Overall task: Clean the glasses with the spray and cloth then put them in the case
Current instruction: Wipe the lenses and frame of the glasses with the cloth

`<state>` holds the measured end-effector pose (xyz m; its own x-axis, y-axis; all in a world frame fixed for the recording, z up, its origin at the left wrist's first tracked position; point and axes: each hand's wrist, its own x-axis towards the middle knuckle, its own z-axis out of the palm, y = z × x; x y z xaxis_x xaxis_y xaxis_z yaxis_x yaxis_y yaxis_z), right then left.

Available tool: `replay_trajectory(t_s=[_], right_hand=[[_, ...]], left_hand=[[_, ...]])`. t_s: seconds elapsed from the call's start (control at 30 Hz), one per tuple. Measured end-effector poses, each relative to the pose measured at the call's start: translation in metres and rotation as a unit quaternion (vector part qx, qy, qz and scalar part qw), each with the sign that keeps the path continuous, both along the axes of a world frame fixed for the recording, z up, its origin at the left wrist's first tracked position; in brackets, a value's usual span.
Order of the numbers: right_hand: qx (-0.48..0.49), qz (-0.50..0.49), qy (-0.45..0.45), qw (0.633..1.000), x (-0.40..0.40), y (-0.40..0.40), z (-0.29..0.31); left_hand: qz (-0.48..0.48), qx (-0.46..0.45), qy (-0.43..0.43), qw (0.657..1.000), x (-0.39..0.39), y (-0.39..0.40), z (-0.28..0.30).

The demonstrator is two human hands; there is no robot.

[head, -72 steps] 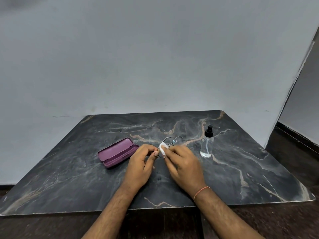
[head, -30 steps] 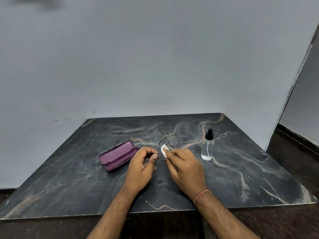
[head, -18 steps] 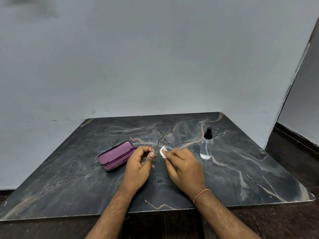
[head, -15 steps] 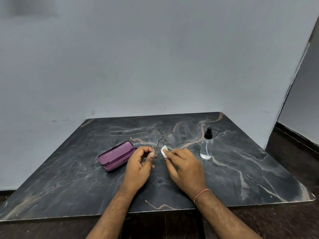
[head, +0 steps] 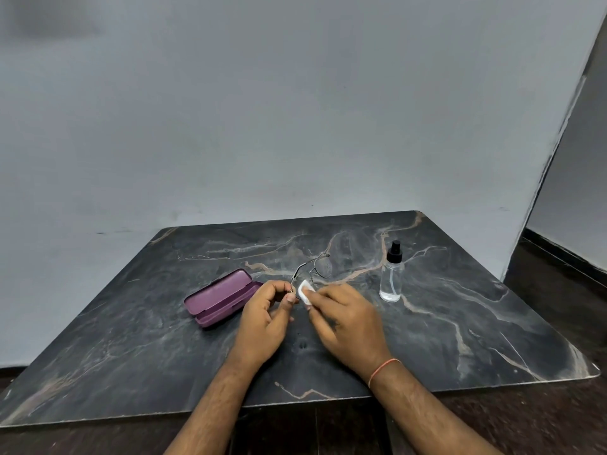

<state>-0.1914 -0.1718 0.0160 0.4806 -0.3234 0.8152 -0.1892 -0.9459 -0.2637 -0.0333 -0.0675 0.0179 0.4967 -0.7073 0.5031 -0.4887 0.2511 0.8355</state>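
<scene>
Head view, downward over table [head: 460,323]

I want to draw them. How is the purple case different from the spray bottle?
The case is purple and solid; the bottle is clear with a black top. The case lies flat and open; the bottle stands upright and capped. The case sits left of the hands, the bottle right. Both rest on the table.

Not much to see on the person: both forearms are bare with visible hair and no sleeves in frame. Only accessory is a thin orange-red thread bracelet [head: 383,369] tied around the right wrist. Both hands are bare too.
</scene>
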Motion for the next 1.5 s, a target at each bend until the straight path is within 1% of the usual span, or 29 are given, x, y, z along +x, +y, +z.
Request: replay_trajectory(t_s=[0.1,0.17,0.27,0.33,0.43,0.5,0.57,0.7,0.73,0.8,0.87,0.93,1.07,1.1,1.13,1.23,1.3,1.37,1.43,1.5], right_hand=[[-0.012,0.010,0.010,1.000,-0.001,0.002,0.000],[0.008,-0.016,-0.010,1.000,0.000,-0.001,0.001],[0.037,-0.057,-0.028,0.997,0.001,-0.003,0.004],[0.038,-0.047,-0.027,0.998,0.001,-0.002,0.004],[0.014,0.011,-0.013,1.000,0.000,0.002,0.002],[-0.005,0.029,-0.003,1.000,-0.001,0.003,0.001],[-0.003,0.015,-0.011,1.000,-0.001,0.001,0.002],[0.044,-0.059,-0.035,0.997,0.001,-0.005,0.003],[0.048,-0.054,-0.036,0.997,0.002,-0.005,0.003],[0.038,-0.013,-0.028,0.999,0.000,-0.002,0.003],[0.018,0.030,-0.016,0.999,-0.002,0.003,0.003],[0.013,0.029,-0.013,0.999,-0.002,0.004,0.003],[0.053,-0.064,-0.033,0.996,-0.001,-0.002,0.005],[0.056,-0.073,-0.033,0.995,-0.001,-0.002,0.006],[0.052,-0.067,-0.033,0.996,-0.001,-0.001,0.006],[0.026,0.004,-0.018,0.999,-0.004,0.005,0.006],[0.011,0.021,-0.009,1.000,-0.005,0.008,0.006],[0.018,-0.003,-0.023,1.000,-0.004,0.007,0.006],[0.036,-0.050,-0.039,0.997,-0.002,0.004,0.007],[0.051,-0.060,-0.047,0.996,-0.001,0.003,0.007]], left_hand=[[0.002,0.004,-0.018,1.000,0.000,0.001,0.001],[0.004,0.007,-0.025,1.000,0.001,0.000,-0.002],[0.004,0.014,-0.061,0.998,0.002,-0.002,-0.005],[-0.002,0.023,-0.077,0.997,0.003,-0.002,-0.006],[-0.011,0.024,-0.087,0.996,0.004,-0.002,-0.005],[-0.014,0.018,-0.097,0.995,0.004,-0.002,-0.003],[-0.012,0.020,-0.102,0.995,0.004,-0.002,-0.003],[0.000,0.035,-0.106,0.994,0.003,-0.002,-0.005],[0.000,0.036,-0.108,0.994,0.002,-0.002,-0.005],[-0.004,0.032,-0.111,0.993,0.001,-0.002,-0.003],[-0.009,0.024,-0.110,0.994,0.002,-0.001,-0.002],[-0.007,0.020,-0.101,0.995,0.003,-0.002,-0.003],[0.004,0.015,-0.080,0.997,0.004,-0.003,-0.006],[0.003,0.014,-0.079,0.997,0.004,-0.003,-0.007],[0.003,0.013,-0.076,0.997,0.004,-0.003,-0.007],[0.001,0.006,-0.064,0.998,0.007,-0.003,-0.007],[0.005,0.001,-0.058,0.998,0.007,-0.003,-0.006],[0.007,0.003,-0.044,0.999,0.006,-0.004,-0.006],[0.009,0.008,-0.028,1.000,0.003,-0.003,-0.005],[0.008,0.008,-0.020,1.000,0.001,-0.001,-0.004]])
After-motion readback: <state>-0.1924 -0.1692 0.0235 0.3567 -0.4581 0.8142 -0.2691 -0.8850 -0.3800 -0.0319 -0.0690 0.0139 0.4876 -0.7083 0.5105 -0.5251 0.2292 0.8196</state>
